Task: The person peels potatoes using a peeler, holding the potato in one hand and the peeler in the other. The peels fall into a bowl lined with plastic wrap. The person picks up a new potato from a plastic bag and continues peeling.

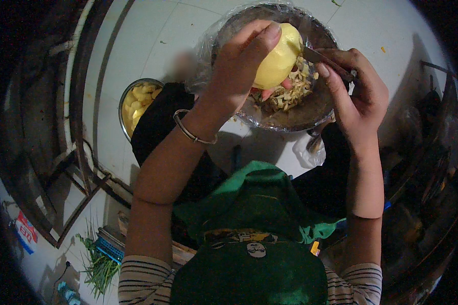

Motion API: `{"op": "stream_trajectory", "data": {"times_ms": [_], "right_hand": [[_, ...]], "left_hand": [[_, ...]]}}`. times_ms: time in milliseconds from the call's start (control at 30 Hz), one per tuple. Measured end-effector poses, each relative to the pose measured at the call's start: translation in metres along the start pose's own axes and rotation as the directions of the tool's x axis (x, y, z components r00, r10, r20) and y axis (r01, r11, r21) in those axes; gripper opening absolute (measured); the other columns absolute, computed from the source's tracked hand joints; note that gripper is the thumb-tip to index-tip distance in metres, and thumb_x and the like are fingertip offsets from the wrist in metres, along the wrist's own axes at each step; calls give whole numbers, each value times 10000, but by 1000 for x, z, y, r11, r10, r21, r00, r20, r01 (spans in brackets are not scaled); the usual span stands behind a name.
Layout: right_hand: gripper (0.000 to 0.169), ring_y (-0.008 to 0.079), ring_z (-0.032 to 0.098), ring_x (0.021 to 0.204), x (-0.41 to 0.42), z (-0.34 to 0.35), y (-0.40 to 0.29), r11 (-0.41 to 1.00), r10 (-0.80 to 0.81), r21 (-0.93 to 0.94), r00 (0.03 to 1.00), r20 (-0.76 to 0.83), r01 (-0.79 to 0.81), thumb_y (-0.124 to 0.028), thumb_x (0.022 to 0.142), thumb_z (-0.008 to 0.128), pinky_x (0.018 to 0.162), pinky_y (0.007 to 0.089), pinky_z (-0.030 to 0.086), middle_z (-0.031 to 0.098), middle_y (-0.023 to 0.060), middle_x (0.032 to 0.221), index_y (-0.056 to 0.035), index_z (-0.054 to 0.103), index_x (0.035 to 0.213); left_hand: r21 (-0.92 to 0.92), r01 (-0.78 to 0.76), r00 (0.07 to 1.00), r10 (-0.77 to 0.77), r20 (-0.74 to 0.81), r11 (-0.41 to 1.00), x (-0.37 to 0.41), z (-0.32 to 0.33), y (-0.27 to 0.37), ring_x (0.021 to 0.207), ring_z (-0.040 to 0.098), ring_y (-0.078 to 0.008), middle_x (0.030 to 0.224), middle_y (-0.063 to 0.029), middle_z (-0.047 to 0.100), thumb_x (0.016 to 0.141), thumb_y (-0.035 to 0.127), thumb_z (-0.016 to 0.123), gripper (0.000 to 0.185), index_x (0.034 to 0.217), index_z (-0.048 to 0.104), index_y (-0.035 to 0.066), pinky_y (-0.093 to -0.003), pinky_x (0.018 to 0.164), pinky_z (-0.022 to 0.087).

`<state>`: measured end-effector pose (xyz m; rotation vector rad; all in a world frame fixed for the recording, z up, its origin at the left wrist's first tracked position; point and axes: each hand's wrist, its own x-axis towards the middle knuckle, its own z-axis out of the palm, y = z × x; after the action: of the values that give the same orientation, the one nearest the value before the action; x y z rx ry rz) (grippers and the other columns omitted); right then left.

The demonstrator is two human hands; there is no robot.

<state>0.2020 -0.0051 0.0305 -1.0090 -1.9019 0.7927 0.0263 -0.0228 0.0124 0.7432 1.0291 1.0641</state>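
Observation:
A large peeled potato (280, 61), pale yellow and smooth, is gripped in my left hand (244, 57), thumb on top and fingertips showing underneath. My right hand (360, 91) holds a small paring knife or peeler (328, 63); which of the two I cannot tell. Its dark tip meets the potato's right side. Both hands are above a round bin (309, 120) lined with a clear plastic bag (206, 49). Peelings (294, 93) lie heaped in the bin, partly hidden by the potato and my left hand.
A steel bowl (123, 110) of peeled potatoes (139, 101) stands on the tiled floor (137, 45) beside my left leg. Metal framing (80, 213) and a white pipe (66, 103) run along the left. Green stalks (103, 270) lie near a blue basket (108, 249) behind.

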Motion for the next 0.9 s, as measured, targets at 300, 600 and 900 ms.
{"op": "stream_trajectory", "data": {"times_ms": [300, 600, 900], "right_hand": [[188, 244, 569, 693, 1, -7, -4, 994, -54, -87, 996, 65, 59, -72, 687, 699, 621, 287, 450, 577, 122, 774, 6, 608, 832], [224, 284, 565, 761, -11, 2, 0, 865, -157, -460, 979, 127, 198, -67, 719, 619, 658, 329, 460, 571, 150, 870, 13, 575, 923], [204, 236, 617, 827, -13, 11, 5, 910, -316, -285, 949, -3, 302, -13, 765, 558, 758, 300, 480, 626, 159, 939, 41, 571, 962]], "left_hand": [[105, -87, 996, 90, -26, 991, -5, 0, 9, 571, 573, -116, 706, -66, 565, 867, 333, 514, 331, 943, 544, 12, -219, 444, 437], [466, -220, 950, 297, -96, 857, -7, 3, -11, 709, 591, -152, 760, -74, 577, 869, 332, 519, 330, 963, 541, 17, -275, 588, 464], [-117, 236, 965, -246, -86, 965, -22, 20, 0, 527, 574, -163, 719, -80, 560, 889, 392, 469, 393, 1015, 499, 22, -236, 396, 432]]}}
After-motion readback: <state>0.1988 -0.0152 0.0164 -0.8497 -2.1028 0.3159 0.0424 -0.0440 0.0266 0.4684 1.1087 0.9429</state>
